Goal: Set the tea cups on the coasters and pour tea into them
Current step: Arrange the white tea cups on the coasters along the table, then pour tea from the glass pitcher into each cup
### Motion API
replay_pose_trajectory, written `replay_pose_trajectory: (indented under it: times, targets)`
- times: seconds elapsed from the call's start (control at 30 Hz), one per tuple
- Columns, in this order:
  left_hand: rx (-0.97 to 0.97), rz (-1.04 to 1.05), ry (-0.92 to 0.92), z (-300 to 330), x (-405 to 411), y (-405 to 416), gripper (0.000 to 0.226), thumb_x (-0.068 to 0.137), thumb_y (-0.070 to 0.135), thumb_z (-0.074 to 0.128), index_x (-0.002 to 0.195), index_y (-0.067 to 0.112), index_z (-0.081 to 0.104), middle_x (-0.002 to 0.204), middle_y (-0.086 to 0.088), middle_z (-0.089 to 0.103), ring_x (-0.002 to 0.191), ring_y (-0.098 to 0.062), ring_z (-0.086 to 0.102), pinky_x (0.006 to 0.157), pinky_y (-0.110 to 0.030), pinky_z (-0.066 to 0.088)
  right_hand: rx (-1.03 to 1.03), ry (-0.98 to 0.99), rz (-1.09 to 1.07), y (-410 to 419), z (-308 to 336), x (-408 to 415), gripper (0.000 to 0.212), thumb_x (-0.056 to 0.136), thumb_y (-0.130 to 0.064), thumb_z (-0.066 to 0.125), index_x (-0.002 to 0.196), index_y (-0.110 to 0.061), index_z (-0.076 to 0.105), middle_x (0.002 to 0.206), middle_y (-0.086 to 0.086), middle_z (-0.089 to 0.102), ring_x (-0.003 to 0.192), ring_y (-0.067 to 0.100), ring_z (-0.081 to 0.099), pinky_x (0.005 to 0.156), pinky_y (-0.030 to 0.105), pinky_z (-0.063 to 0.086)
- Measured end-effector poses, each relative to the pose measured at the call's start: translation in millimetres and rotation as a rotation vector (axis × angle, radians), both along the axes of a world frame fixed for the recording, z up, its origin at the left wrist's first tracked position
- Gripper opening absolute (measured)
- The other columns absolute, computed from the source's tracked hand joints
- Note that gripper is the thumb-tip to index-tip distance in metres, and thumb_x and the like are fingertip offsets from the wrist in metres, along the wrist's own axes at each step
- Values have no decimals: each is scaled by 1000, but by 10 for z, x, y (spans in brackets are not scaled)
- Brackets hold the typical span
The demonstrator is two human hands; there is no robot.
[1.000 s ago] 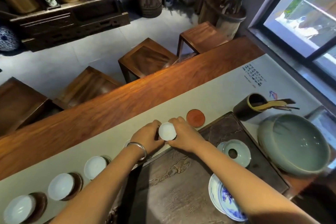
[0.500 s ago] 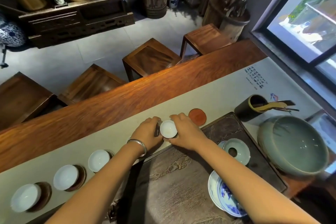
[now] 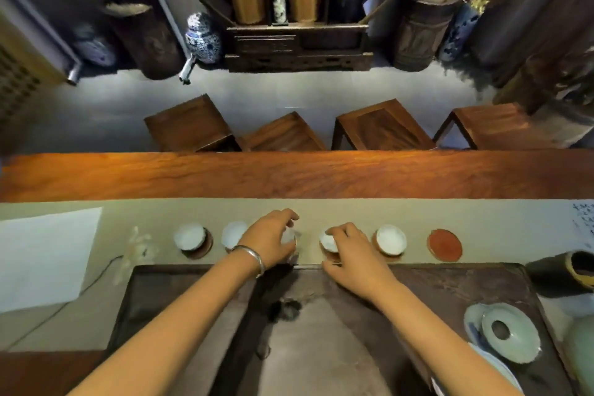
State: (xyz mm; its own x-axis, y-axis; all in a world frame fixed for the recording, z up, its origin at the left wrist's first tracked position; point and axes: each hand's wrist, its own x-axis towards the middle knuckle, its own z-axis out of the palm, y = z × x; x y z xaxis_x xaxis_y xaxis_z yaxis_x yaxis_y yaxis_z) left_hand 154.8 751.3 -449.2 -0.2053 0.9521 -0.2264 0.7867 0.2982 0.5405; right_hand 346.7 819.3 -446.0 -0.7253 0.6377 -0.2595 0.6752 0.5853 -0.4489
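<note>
Small white tea cups stand in a row on a beige runner (image 3: 321,212). Two cups (image 3: 189,236) (image 3: 234,233) sit on dark coasters at the left, and another cup (image 3: 390,239) sits on a coaster at the right. One red coaster (image 3: 444,244) lies bare at the far right of the row. My left hand (image 3: 270,239), with a silver bangle at the wrist, curls round a cup (image 3: 288,236) that it mostly hides. My right hand (image 3: 350,254) holds the neighbouring cup (image 3: 327,242) by its rim, over a coaster.
A dark tea tray (image 3: 418,286) lies under my forearms. A celadon lid (image 3: 509,336) and a blue-and-white dish (image 3: 495,366) sit at its right end. A dark tool holder (image 3: 565,273) lies further right, and white paper (image 3: 45,257) at the left. Wooden stools stand beyond the table.
Both hands were together round one cup; now they are apart, each on its own cup. The view has swung square to the table, and more cups show on coasters.
</note>
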Motion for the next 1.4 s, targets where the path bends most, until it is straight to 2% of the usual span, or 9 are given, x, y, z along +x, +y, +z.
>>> replay_pose_trajectory:
  times: [0.33,0.57,0.63,0.7,0.8,1.0,1.13,1.27,1.4]
  targets:
    - [64,527,2,262,-631,-2119,47,81,22,63,125,23,49,124,-1,58,112,-18,56,91,-25,43,-58,35,403,-1079,33,-937,56,87,-41,59,135,-18,42,122,5,47,112,22,49,87,31,45]
    - [178,787,-55,244,-746,-3158,38,81,17,65,118,20,56,113,2,62,103,-10,60,88,-20,44,-110,47,465,-1729,47,-1241,61,88,-43,60,141,-20,40,130,0,46,119,16,48,94,25,43]
    - [210,839,-120,197,-745,-3380,37,81,12,65,116,20,57,109,4,63,98,-1,59,85,-9,42,-130,55,448,-1896,31,-1273,60,89,-44,60,140,-21,41,132,-1,46,120,14,48,95,23,42]
    - [217,853,-141,128,-729,-3553,36,81,8,63,115,20,58,106,6,63,93,8,55,77,2,38,-140,56,444,-2051,-1,-1276,57,90,-44,58,139,-21,41,133,-2,46,120,11,48,96,21,40]
    - [211,856,-192,14,-724,-3739,40,79,-3,57,112,19,60,105,4,63,94,7,55,77,5,37,-165,51,421,-2248,-57,-1256,55,91,-43,57,139,-22,42,134,-4,45,119,6,49,95,16,39]
    - [165,789,-273,-243,-738,-3956,33,81,6,61,108,24,61,106,5,63,97,2,58,82,-5,42,-186,47,343,-2535,-173,-1203,57,90,-43,59,139,-19,42,136,-2,47,122,10,49,99,22,41]
    - [159,739,-257,-353,-745,-4019,17,81,20,66,91,32,62,93,10,63,85,-3,61,74,-11,47,-248,57,283,-2692,-251,-1142,66,86,-46,64,141,-19,38,136,-3,47,122,5,47,100,16,36]
    - [121,736,-347,-427,-730,-4058,8,82,30,65,87,33,59,85,10,66,79,-5,64,69,-22,52,-322,85,182,-2831,-300,-1103,77,81,-49,70,143,-17,37,138,-2,44,125,9,47,105,22,38]
    - [115,717,-374,-487,-681,-4094,8,85,33,61,83,28,57,82,6,65,79,-8,61,66,-19,45,-334,168,133,-2978,-345,-1122,82,76,-50,74,143,-19,37,131,-8,43,121,3,43,100,10,30]
